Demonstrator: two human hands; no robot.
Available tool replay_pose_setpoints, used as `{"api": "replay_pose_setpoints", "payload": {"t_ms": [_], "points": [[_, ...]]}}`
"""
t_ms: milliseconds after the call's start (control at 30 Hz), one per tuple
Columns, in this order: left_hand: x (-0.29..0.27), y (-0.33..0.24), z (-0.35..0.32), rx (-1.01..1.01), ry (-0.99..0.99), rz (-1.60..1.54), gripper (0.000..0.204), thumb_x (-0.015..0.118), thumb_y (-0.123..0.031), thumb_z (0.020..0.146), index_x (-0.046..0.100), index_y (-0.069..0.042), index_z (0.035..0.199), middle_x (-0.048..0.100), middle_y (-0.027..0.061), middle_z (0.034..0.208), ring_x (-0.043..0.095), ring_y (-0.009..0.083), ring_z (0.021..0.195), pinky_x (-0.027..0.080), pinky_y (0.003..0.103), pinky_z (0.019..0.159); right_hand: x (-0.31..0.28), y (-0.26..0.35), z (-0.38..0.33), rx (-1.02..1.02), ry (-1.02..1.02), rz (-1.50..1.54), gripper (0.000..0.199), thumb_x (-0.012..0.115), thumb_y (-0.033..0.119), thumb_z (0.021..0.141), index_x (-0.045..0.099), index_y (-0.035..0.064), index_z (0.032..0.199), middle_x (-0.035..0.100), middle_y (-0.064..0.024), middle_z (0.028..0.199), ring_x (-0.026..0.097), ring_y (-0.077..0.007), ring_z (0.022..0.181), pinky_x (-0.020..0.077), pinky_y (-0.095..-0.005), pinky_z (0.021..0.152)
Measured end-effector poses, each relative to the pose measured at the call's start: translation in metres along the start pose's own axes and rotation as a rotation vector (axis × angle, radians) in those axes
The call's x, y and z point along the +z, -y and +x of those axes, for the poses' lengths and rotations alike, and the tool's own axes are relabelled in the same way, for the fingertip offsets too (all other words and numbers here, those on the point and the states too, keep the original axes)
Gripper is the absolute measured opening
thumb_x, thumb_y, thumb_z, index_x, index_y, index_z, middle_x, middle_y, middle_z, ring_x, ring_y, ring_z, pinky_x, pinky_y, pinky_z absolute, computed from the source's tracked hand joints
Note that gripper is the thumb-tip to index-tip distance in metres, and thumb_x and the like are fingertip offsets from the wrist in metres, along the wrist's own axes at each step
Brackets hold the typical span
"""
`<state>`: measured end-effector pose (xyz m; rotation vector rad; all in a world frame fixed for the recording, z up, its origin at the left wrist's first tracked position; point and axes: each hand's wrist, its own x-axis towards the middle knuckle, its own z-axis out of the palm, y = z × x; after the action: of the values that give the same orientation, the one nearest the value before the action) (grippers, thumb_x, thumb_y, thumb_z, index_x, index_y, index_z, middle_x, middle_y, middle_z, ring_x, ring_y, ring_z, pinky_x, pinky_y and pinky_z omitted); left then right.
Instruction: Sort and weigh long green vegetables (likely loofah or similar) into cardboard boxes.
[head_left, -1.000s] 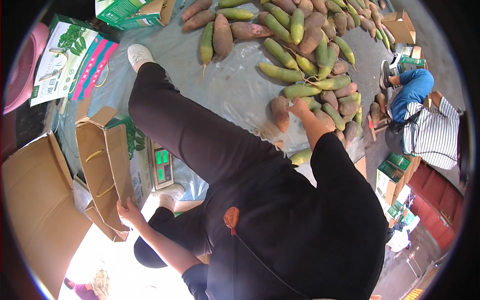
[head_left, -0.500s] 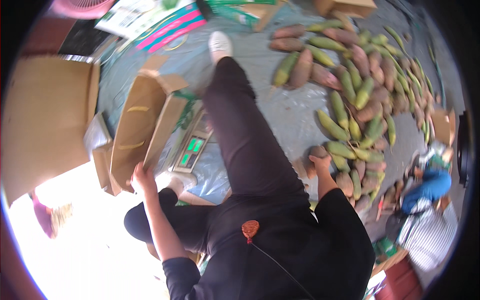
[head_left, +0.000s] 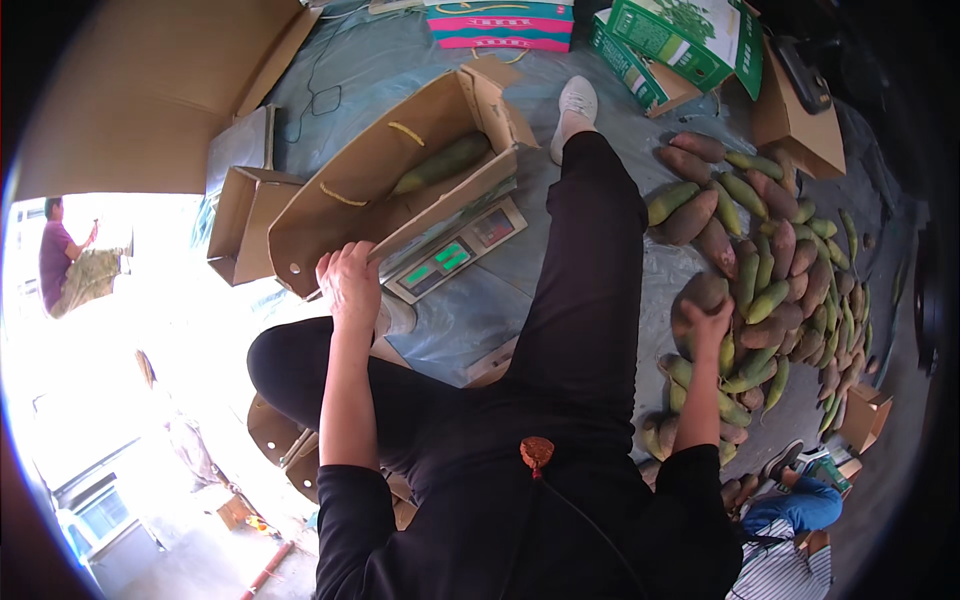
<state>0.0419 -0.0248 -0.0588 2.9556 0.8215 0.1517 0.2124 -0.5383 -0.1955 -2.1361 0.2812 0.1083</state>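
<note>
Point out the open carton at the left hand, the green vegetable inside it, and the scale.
Open carton (head_left: 375, 168): head view, on its inner wall.
Green vegetable (head_left: 441, 163): head view, on the middle of its side.
Scale (head_left: 453, 256): head view, on its lit green display.

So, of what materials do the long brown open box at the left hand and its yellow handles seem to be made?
The long brown open box looks like matte cardboard: plain brown inner walls with folded flaps. The thin yellow handles seem to be cord, since they curve like rope; finish and fibre are unclear.
</note>
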Motion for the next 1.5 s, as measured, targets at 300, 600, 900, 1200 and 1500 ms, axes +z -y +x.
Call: {"api": "replay_pose_setpoints", "payload": {"t_ms": [300, 600, 900, 1200, 1500], "points": [[0.001, 0.003, 0.004, -0.011, -0.046, -0.016, 0.010, 0.063, -0.011, 0.073, 0.063, -0.012, 0.083, 0.062, 0.0048, 0.080, 0.060, 0.0248, 0.085, 0.040, 0.041, 0.088, 0.040, 0.336, 0.023, -0.661, 0.335, 0.354, 0.079, 0.078, 0.005, 0.061, 0.038, -0.0002, 0.129, 0.049, -0.0122, 0.122, 0.051, -0.0225, 0.113, 0.0418, -0.0339, 0.096], [0.006, 0.012, -0.004, -0.010, -0.034, 0.045, 0.008, 0.052, -0.012, 0.077, 0.059, -0.016, 0.080, 0.061, 0.0017, 0.080, 0.060, 0.0198, 0.084, 0.040, 0.040, 0.083, 0.251, 0.427, -0.066, -1.167, 0.960, 0.008, 0.072, 0.080, 0.018, 0.053, 0.046, 0.0059, 0.115, 0.059, -0.0160, 0.102, 0.058, -0.0321, 0.100, 0.0466, -0.0376, 0.085], [0.008, 0.008, -0.010, -0.025, -0.096, -0.078, 0.007, 0.053, -0.013, 0.075, 0.057, -0.017, 0.078, 0.055, 0.0001, 0.074, 0.057, 0.0176, 0.078, 0.039, 0.037, 0.075, 0.414, 0.375, -0.139, -1.164, 1.395, -0.854, 0.072, 0.081, 0.023, 0.051, 0.049, 0.0038, 0.113, 0.062, -0.0196, 0.105, 0.059, -0.0359, 0.101, 0.0484, -0.0435, 0.084], [0.008, 0.011, -0.005, -0.038, -0.107, -0.132, 0.004, 0.055, -0.013, 0.072, 0.056, -0.015, 0.076, 0.052, 0.0001, 0.071, 0.054, 0.0179, 0.075, 0.040, 0.036, 0.074, 0.471, 0.343, -0.157, -0.971, 1.657, -1.156, 0.086, 0.079, 0.026, 0.061, 0.038, 0.0036, 0.133, 0.049, -0.0229, 0.128, 0.048, -0.0334, 0.120, 0.0411, -0.0399, 0.098], [0.002, 0.007, 0.001, -0.061, -0.064, -0.133, 0.007, 0.055, -0.012, 0.072, 0.058, -0.014, 0.078, 0.055, 0.0010, 0.075, 0.056, 0.0192, 0.079, 0.040, 0.037, 0.077, 0.383, 0.409, -0.105, -0.979, 1.596, -0.508, 0.060, 0.071, 0.023, 0.072, 0.051, 0.0064, 0.126, 0.060, -0.0163, 0.116, 0.057, -0.0289, 0.107, 0.0454, -0.0365, 0.091]]}}
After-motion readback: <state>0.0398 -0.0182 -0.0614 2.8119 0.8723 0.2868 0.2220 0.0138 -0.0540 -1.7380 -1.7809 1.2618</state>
